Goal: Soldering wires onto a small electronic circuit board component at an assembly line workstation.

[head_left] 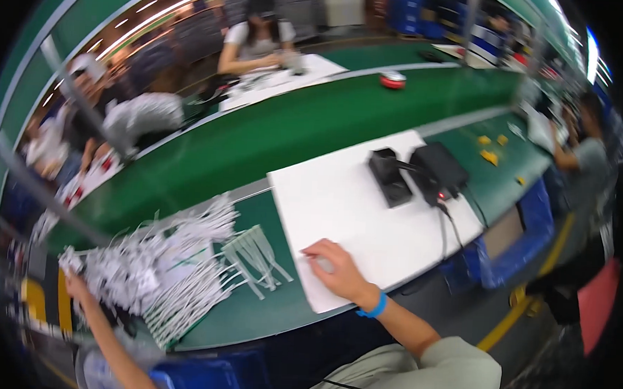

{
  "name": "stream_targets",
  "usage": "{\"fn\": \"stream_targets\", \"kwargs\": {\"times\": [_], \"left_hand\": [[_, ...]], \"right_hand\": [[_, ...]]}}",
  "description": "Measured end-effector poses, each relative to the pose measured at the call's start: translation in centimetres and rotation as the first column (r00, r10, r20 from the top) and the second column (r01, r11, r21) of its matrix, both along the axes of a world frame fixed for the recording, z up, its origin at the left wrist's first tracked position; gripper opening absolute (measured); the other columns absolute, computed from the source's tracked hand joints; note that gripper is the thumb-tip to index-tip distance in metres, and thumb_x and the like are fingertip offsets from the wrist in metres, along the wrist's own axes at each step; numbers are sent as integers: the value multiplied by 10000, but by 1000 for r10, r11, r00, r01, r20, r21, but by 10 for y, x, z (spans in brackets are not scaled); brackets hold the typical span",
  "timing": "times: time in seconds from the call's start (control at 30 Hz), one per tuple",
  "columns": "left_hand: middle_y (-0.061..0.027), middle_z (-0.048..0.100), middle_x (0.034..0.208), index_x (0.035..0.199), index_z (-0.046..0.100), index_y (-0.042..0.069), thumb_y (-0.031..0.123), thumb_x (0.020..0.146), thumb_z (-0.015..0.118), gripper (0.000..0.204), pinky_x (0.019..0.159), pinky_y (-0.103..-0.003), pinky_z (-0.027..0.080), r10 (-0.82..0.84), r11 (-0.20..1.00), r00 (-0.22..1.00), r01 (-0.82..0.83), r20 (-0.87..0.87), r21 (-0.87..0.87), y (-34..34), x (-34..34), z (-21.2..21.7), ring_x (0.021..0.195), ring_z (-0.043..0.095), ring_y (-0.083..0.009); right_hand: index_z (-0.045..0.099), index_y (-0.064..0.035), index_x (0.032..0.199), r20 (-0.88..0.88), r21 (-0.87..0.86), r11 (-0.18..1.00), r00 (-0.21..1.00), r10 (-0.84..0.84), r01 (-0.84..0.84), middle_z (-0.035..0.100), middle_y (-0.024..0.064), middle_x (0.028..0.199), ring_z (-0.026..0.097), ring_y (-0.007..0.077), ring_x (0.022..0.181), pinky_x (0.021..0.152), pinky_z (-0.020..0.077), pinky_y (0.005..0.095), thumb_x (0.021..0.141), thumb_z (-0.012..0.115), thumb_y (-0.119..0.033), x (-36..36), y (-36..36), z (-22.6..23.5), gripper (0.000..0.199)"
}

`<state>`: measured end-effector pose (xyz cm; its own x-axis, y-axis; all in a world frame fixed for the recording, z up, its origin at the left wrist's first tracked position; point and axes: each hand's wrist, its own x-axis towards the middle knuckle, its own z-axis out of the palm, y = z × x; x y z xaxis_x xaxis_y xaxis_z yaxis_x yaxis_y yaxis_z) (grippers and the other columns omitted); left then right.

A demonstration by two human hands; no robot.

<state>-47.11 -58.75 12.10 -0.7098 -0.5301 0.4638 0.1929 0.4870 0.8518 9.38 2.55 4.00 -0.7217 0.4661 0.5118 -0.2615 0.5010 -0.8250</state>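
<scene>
A large heap of white cables (120, 269) lies at the left end of my green bench, its strands spread toward the front edge. My left hand (75, 286) reaches to the heap's far left end, fingers closed around white cable there, though blur hides the exact hold. Beside the heap, a flatter bunch of white strips (257, 256) lies on the bench. My right hand (337, 271), with a blue band at the wrist, hovers over the left part of a white board (339, 203). Its fingers are curled together; a small greyish patch shows between them, too blurred to name.
On the board stand a black slotted holder (390, 178) and a black box (439, 165) with cables and a red light. Yellow pieces (489, 157) lie farther right. Beyond runs a green conveyor belt (315, 121) carrying a red-and-white round object (392, 80). Other people sit around; a blue bin (532, 225) stands right.
</scene>
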Motion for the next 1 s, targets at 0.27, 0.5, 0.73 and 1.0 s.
{"fn": "stream_targets", "kwargs": {"times": [0.27,0.5,0.73,1.0], "left_hand": [[-84,706,1021,1211,604,-10,213,963,707,349,727,-322,584,-887,276,218,957,408,87,356,250,25,872,710,-185],[-186,687,1224,1316,525,-62,13,966,659,382,863,-336,613,-870,19,-311,755,383,656,421,420,-5,1029,717,-236],[-186,680,1236,1306,523,-71,-3,960,660,379,860,-324,609,-881,58,-273,748,386,661,422,415,-8,1011,726,-247],[-171,680,1223,1306,534,-70,-24,944,672,389,894,-334,601,-919,20,-235,774,316,633,418,410,-18,1058,704,-238]], "right_hand": [[596,-44,1308,36,79,997,999,-24,21,647,131,1067,632,308,973,868,504,404,900,707,-129,26,1,18,431],[560,-13,1333,271,-148,984,952,139,-102,713,122,1014,693,212,863,776,550,323,903,785,-240,14,-39,38,536],[618,17,1214,207,-353,929,959,194,-111,726,89,896,682,110,761,680,539,255,939,735,-117,8,-32,37,328],[585,15,1139,24,-647,742,968,251,-176,697,93,915,701,138,800,712,578,259,947,713,-51,-4,-41,16,240]]}}
